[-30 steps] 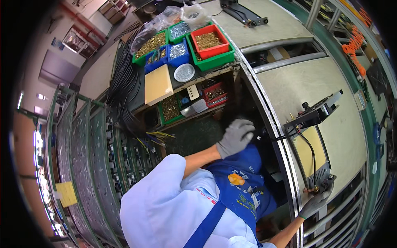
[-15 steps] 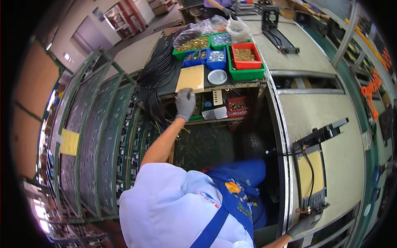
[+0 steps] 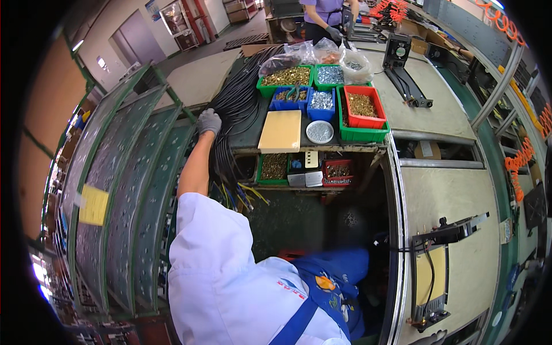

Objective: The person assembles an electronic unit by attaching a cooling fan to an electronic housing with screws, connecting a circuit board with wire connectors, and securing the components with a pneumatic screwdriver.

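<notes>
My left hand (image 3: 209, 122), in a grey glove, is stretched out to the left edge of a bundle of black cables (image 3: 238, 98). Its fingers are curled, and what lies inside them is hidden. The cables hang over the table's front, with coloured wire ends (image 3: 247, 195) at the bottom. At the lower edge of the picture, only a little of my gloved right hand (image 3: 432, 337) shows, its fingers mostly cut off. Just beyond it lies a black device frame (image 3: 439, 310) with a yellow panel (image 3: 432, 279) and a black cord.
Beside the cables lies a cream panel (image 3: 280, 130), near a round dish (image 3: 319, 132) and bins of small parts, such as a red bin (image 3: 368, 122). A green rack (image 3: 135, 190) stands left. A second black frame (image 3: 402, 75) and a co-worker (image 3: 330, 17) are farther off.
My left hand has moved left and away, from the cream panel's front edge to the cable bundle. My right hand has dropped toward the lower edge. The view has shifted.
</notes>
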Demonstrator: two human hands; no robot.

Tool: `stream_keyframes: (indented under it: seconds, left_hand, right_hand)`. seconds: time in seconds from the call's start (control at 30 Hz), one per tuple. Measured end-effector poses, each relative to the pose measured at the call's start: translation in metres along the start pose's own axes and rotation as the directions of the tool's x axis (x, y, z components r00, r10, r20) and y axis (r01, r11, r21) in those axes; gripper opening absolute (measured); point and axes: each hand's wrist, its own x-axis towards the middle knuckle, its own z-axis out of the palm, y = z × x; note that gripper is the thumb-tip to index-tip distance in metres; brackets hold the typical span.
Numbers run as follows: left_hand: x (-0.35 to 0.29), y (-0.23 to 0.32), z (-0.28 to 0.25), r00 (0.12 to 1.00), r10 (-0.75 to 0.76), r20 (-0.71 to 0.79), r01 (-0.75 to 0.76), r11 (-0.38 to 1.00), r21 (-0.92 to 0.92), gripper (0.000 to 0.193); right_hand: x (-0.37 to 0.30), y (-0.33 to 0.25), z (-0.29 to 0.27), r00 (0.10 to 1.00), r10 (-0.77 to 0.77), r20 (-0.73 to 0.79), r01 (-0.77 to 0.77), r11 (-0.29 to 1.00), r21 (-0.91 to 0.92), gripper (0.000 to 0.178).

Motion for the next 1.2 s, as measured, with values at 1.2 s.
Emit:
stream_keyframes:
  seconds: [1.2]
  left_hand:
    - [0.121,0.072,0.048,0.952,0.155,0.265,-0.097,0.97,-0.221,0.057]
  right_hand:
    - [-0.08,-0.04,0.05,0.898,-0.389,0.205,0.405,0.914,-0.038,0.028]
